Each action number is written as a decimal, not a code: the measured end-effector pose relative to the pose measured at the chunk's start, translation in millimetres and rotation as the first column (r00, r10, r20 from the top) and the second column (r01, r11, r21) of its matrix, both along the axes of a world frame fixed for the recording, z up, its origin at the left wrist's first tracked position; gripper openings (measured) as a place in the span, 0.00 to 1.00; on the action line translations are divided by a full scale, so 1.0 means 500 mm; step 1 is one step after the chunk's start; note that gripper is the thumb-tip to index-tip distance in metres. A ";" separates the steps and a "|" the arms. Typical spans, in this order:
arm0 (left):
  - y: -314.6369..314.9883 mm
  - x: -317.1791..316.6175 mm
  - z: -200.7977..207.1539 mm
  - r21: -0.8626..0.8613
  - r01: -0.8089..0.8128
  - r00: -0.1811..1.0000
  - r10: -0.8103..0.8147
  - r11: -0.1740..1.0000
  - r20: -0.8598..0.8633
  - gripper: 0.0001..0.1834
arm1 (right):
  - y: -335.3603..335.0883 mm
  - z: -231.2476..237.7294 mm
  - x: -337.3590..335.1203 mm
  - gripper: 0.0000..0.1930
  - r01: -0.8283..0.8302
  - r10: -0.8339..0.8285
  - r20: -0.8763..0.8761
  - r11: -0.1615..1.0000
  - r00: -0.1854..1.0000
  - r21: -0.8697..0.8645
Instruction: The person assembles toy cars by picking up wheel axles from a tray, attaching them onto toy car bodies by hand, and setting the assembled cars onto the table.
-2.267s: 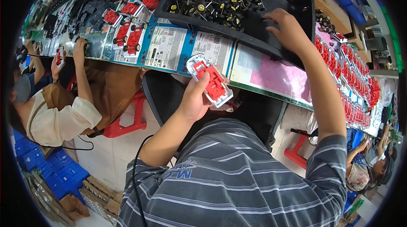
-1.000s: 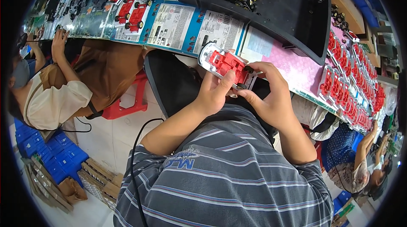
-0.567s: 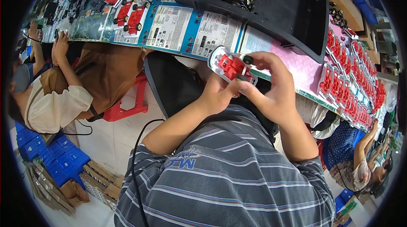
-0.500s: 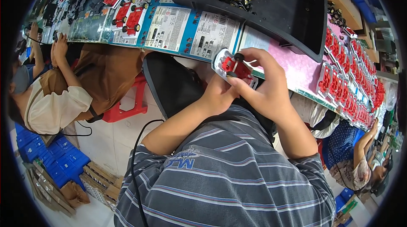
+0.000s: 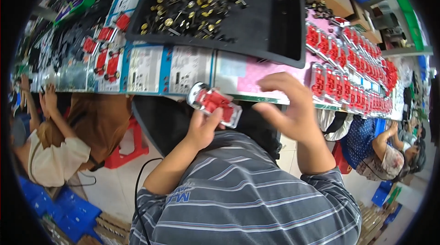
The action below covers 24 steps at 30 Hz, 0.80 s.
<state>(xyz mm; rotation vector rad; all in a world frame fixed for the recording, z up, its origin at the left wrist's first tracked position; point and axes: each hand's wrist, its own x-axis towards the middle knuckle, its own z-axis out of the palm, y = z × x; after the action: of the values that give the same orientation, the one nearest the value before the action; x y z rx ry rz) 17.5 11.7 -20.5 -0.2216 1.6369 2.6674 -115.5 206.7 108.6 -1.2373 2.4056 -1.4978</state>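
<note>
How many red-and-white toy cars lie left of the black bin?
5: the first toy car is nearest the black bin, the second left of it, the third leftmost; the fourth and fifth lie side by side below. Others may be hidden.

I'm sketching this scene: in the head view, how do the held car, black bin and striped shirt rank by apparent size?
1. Striped shirt, cut off by the lower edge
2. Black bin
3. Held car, smallest
</note>
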 end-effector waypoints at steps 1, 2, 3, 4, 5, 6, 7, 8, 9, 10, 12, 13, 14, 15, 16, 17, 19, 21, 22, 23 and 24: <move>-0.005 0.001 -0.001 -0.005 -0.018 1.000 0.017 1.000 -0.009 0.31 | 0.032 0.006 -0.021 0.14 0.080 -0.081 -0.066 0.997 0.995 -0.021; -0.011 0.000 -0.008 0.005 -0.017 1.000 0.017 1.000 -0.016 0.31 | 0.060 0.016 -0.049 0.10 0.201 -0.201 -0.012 0.979 0.979 0.003; -0.015 -0.005 -0.003 -0.072 0.002 1.000 -0.004 0.997 -0.030 0.33 | 0.082 0.037 -0.082 0.07 0.307 -0.308 -0.005 0.947 0.952 0.100; -0.015 -0.008 0.001 -0.064 -0.002 1.000 0.001 0.998 -0.020 0.33 | 0.098 0.037 -0.130 0.06 0.365 -0.363 -0.043 0.926 0.931 0.091; -0.014 -0.012 0.007 -0.057 -0.008 1.000 0.007 0.998 -0.010 0.34 | 0.117 0.023 -0.190 0.08 0.464 -0.442 -0.159 0.873 0.883 0.147; -0.012 -0.014 0.010 -0.018 -0.012 1.000 0.012 1.000 -0.022 0.32 | 0.133 0.005 -0.257 0.10 0.515 -0.478 -0.204 0.833 0.854 0.202; -0.009 -0.018 0.008 -0.012 0.009 1.000 -0.009 1.000 -0.023 0.32 | 0.151 -0.021 -0.325 0.12 0.584 -0.525 -0.269 0.774 0.808 0.245; -0.002 -0.033 0.005 -0.010 0.032 0.999 -0.032 0.999 -0.005 0.32 | 0.181 -0.075 -0.403 0.13 0.611 -0.555 -0.256 0.737 0.791 0.289; 0.009 -0.041 0.013 -0.003 0.037 0.999 -0.037 0.999 0.003 0.32 | 0.206 -0.119 -0.467 0.15 0.633 -0.578 -0.258 0.704 0.774 0.323; 0.017 -0.046 0.016 0.003 0.051 0.999 -0.051 0.999 0.000 0.32 | 0.227 -0.153 -0.522 0.17 0.631 -0.558 -0.295 0.663 0.775 0.402; 0.029 -0.047 0.019 0.007 0.072 0.997 -0.072 0.997 -0.005 0.32 | 0.228 -0.196 -0.586 0.20 0.641 -0.534 -0.357 0.607 0.767 0.470; 0.033 -0.044 0.022 -0.004 0.062 0.998 -0.062 0.998 -0.005 0.33 | 0.218 -0.205 -0.603 0.19 0.612 -0.512 -0.338 0.620 0.790 0.491; 0.035 -0.042 0.025 -0.015 0.056 0.998 -0.056 0.998 -0.003 0.33 | 0.215 -0.212 -0.617 0.18 0.584 -0.492 -0.319 0.630 0.810 0.513; 0.037 -0.040 0.024 -0.005 0.052 0.999 -0.052 0.999 -0.003 0.34 | 0.202 -0.209 -0.622 0.15 0.568 -0.480 -0.311 0.626 0.820 0.534; 0.035 -0.037 0.023 -0.009 0.048 0.999 -0.048 0.999 0.005 0.34 | 0.200 -0.216 -0.626 0.15 0.588 -0.481 -0.341 0.617 0.807 0.523; 0.033 -0.033 0.021 -0.010 0.053 0.999 -0.053 0.999 0.011 0.33 | 0.202 -0.217 -0.627 0.14 0.611 -0.486 -0.372 0.604 0.791 0.512; 0.027 -0.035 0.019 -0.008 0.060 0.998 -0.059 0.998 0.016 0.33 | 0.214 -0.207 -0.621 0.11 0.668 -0.494 -0.453 0.605 0.742 0.434; 0.018 -0.028 0.016 -0.013 0.013 1.000 -0.013 1.000 0.029 0.33 | 0.194 -0.152 -0.565 0.14 0.809 -0.776 -0.230 0.562 0.588 0.172; 0.016 -0.032 0.018 -0.006 0.011 1.000 -0.011 1.000 0.020 0.31 | 0.200 -0.124 -0.531 0.14 0.839 -0.774 -0.344 0.537 0.532 0.088; 0.015 -0.037 0.021 0.004 0.017 1.000 -0.017 1.000 0.017 0.31 | 0.210 -0.108 -0.503 0.12 0.840 -0.813 -0.243 0.543 0.529 0.010; 0.014 -0.040 0.022 0.012 0.014 1.000 -0.014 1.000 0.018 0.31 | 0.217 -0.091 -0.463 0.12 0.779 -0.776 -0.105 0.627 0.622 -0.012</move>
<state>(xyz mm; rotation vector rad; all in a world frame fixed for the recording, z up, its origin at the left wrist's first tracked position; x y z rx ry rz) -2.2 18.7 -9.6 -0.2332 1.6109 2.6562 -347.1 315.1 63.0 -0.1773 3.2404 -1.5169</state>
